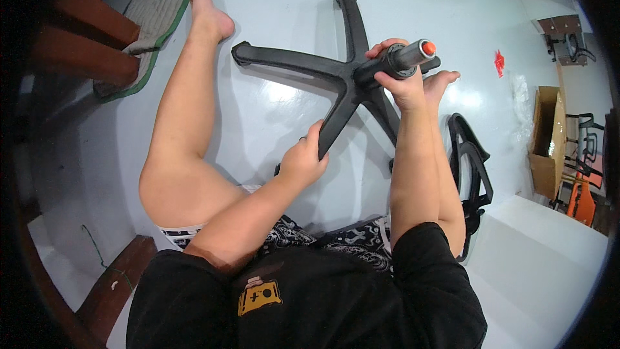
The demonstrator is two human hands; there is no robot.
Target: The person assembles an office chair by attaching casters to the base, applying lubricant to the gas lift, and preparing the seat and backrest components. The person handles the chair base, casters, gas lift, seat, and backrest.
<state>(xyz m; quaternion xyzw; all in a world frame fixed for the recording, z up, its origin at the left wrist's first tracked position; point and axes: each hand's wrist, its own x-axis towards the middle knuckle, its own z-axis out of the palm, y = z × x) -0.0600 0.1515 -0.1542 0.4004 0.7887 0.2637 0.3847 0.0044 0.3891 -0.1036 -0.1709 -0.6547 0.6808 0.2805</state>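
Observation:
A black star-shaped office chair base (290, 59) lies on the floor between my legs. From its hub rises a gas lift cylinder (409, 55), black below and silver above, with an orange-red cap at its top. My right hand (405, 87) wraps round the black lower part of the cylinder, thumb on the near side and fingers behind. Around the leg of the base that points toward me, my left hand (305, 158) is closed. Part of the base behind my right forearm is hidden.
Right of my leg lies a black chair frame part (470, 168). Farther right stand a cardboard box (546, 145) and clear plastic wrap (520, 100). A red scrap (499, 63) rests on the floor. At the left, brown posts (87, 52) stand by a green-edged mat (158, 10).

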